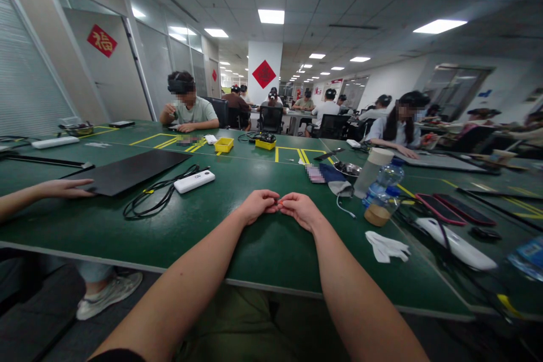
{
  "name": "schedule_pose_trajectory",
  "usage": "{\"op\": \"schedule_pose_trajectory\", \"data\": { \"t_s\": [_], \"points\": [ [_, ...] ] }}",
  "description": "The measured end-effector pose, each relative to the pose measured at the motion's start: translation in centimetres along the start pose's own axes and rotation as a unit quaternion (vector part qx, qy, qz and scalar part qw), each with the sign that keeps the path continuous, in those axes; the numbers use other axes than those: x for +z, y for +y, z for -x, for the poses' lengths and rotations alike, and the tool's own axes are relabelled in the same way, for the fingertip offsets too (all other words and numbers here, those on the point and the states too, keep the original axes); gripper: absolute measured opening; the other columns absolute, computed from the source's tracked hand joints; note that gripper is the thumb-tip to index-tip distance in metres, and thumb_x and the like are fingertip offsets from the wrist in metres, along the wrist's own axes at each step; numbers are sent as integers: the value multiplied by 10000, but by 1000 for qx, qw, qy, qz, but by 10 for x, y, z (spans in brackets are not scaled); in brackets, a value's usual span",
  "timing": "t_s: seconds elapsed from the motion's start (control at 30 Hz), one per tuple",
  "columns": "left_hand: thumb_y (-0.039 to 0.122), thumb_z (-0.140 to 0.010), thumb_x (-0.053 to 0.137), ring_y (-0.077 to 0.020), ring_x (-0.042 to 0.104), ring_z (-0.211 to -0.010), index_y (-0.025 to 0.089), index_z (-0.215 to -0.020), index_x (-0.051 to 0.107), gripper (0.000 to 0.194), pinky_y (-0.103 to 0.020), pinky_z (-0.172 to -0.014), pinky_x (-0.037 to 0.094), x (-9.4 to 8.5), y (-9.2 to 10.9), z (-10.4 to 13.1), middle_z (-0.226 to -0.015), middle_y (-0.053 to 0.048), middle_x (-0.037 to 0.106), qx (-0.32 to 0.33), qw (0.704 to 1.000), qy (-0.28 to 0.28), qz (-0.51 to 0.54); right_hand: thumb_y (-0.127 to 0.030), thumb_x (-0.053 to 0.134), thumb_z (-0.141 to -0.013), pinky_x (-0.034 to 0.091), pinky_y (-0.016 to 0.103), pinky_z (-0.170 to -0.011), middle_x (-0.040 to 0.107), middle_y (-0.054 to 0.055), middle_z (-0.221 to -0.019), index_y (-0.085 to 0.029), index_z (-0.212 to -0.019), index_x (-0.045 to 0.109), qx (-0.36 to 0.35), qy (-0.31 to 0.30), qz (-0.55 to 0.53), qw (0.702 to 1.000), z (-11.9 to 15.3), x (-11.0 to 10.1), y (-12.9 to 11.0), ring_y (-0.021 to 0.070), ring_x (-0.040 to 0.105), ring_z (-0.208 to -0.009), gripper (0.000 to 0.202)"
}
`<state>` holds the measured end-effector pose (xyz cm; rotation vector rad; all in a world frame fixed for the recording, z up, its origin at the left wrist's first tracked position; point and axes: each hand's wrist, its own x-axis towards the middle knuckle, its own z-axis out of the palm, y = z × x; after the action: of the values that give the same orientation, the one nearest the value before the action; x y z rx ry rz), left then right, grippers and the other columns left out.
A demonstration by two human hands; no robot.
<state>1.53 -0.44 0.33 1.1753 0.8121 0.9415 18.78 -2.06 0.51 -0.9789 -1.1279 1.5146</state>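
Note:
My left hand (259, 207) and my right hand (300, 210) meet fingertip to fingertip just above the green tabletop (212, 237). Both are closed in a pinch. A tiny orange-red piece (280, 202) shows at the fingertips of my right hand, too small and too covered for me to tell its kind. Whatever my left fingertips pinch is hidden. To the left of my hands lie a white power bank (194, 181) and a coil of black cable (142, 203).
A co-worker's hand (70, 186) holds a dark flat panel (136, 172) at left. Yellow trays (224, 145) stand farther back. At right are plastic bottles (379, 209), a white glove (387, 247), red-edged phones (441, 209) and a white power strip (456, 243). Other people sit around.

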Motion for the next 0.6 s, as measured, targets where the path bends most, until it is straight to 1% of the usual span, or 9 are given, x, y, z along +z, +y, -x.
{"op": "schedule_pose_trajectory", "data": {
  "t_s": [0.13, 0.3, 0.37, 0.5, 0.6],
  "points": [
    [49, -809, 547, -111, 670, -659, 99, -974, 611, 184, -213, -646, 558, 0, -1, -1, -799, -83, 676, 2, 1000, 5, -4, -112, 745, -645, 562, 243, -653, 687, 65, -731, -118, -776, 618, -4, -3, 3, 1000, 0, 0, 1, 147, 685, -658, 182],
    [26, -804, 532, -104, 665, -638, 98, -915, 601, 150, -212, -643, 559, 0, -1, -1, -784, -70, 665, 9, 1000, 16, -6, -137, 667, -734, 563, 243, -642, 697, 96, -742, -114, -773, 629, 7, -14, -14, 1000, -2, -3, 0, 152, 684, -670, 59],
    [26, -795, 543, -111, 669, -644, 93, -898, 601, 136, -213, -641, 560, 0, 0, -1, -779, -78, 665, 3, 1000, 22, 3, -123, 628, -754, 566, 250, -649, 702, 102, -746, -115, -780, 632, 8, -18, -21, 1000, -1, -3, -1, 151, 683, -673, 27],
    [27, -770, 563, -129, 676, -655, 75, -896, 619, 146, -220, -651, 564, 0, 3, 0, -793, -109, 676, -21, 999, 19, 27, -72, 602, -738, 568, 253, -660, 704, 98, -741, -119, -770, 630, 9, -9, -21, 1000, -1, -3, -2, 149, 683, -675, 64],
    [30, -752, 588, -122, 674, -664, 76, -913, 629, 173, -208, -669, 560, 0, 3, 0, -814, -109, 681, -19, 999, 10, 25, -51, 616, -713, 568, 247, -668, 707, 98, -764, -118, -773, 630, 8, -6, -19, 1000, -1, -3, -2, 153, 687, -697, 92]
  ]
}}
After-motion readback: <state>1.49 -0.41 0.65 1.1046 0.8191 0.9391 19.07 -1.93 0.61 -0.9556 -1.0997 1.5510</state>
